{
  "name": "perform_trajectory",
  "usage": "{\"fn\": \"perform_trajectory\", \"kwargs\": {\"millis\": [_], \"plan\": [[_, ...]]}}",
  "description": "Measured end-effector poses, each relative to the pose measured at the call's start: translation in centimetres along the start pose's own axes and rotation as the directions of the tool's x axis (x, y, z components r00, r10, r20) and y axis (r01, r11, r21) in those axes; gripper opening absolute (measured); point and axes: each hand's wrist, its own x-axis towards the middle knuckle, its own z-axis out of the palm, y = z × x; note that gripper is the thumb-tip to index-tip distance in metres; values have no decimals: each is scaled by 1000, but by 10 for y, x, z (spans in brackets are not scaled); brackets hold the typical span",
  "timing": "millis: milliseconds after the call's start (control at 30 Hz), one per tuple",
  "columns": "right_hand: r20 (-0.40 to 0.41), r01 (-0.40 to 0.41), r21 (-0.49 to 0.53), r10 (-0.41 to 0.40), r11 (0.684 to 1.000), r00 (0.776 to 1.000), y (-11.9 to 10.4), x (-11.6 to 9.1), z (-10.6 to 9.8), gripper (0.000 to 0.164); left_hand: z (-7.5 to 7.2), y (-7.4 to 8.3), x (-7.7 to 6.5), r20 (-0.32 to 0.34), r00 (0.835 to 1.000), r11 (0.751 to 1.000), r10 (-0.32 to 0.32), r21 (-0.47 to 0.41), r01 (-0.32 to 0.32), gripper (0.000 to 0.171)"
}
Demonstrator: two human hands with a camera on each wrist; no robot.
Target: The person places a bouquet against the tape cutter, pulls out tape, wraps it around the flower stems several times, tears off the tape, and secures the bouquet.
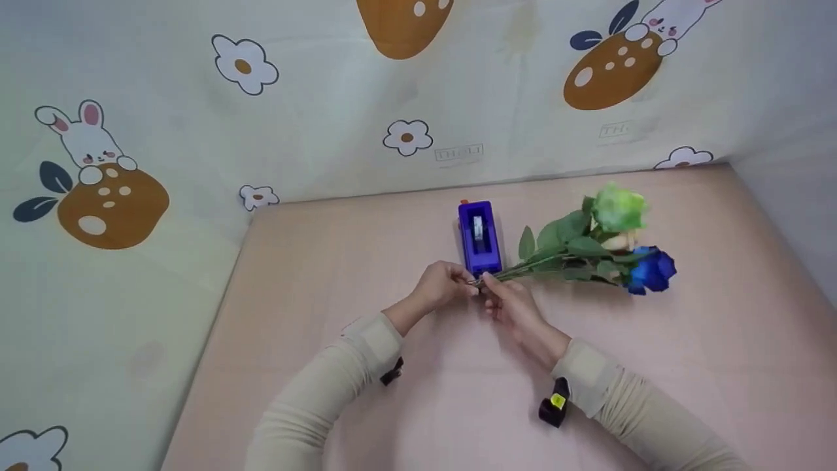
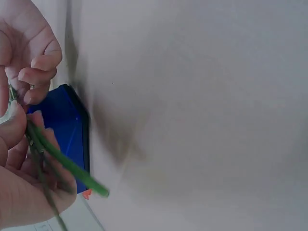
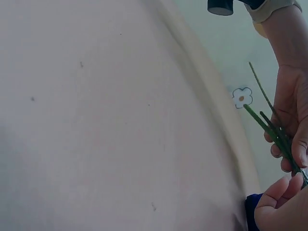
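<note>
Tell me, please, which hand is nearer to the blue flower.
Right. The right hand holds the stems, left of the blue flower; the left hand is farther left.

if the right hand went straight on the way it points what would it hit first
Most likely the left hand, just ahead of the right hand; the blue tape dispenser seems next, though depth is unclear.

One left hand (image 1: 441, 286) and one right hand (image 1: 520, 313), two sleeves (image 1: 314, 386), three flower heads (image 1: 618, 208), three stems (image 3: 257, 119), one tape dispenser (image 1: 482, 257), two black wrist devices (image 1: 551, 411) and one table (image 1: 314, 261) before us; two rabbits (image 1: 95, 144), three brown fruits (image 1: 124, 212) and five blossoms (image 1: 252, 72) across one backdrop (image 1: 314, 144).
</note>
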Motion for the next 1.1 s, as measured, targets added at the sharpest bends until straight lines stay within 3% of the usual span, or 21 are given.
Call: {"fn": "perform_trajectory", "kwargs": {"millis": [300,500,700,1100], "plan": [[-55,1,-79,-6,997,998,-4,1,0,34,6,-3,3,-53,998,999,31,-4,-32,13],[-13,-11,-197,9,980,1000,-9,1,-2,34,6,-9,2,-84,994,997,67,-19,-69,14],[-31,-25,-190,19,981,999,-9,2,-8,37,5,-13,3,-79,991,994,104,-28,-106,13],[-33,-32,-264,24,964,999,-12,6,-13,30,6,-12,4,-34,996,996,83,-17,-83,17]]}}
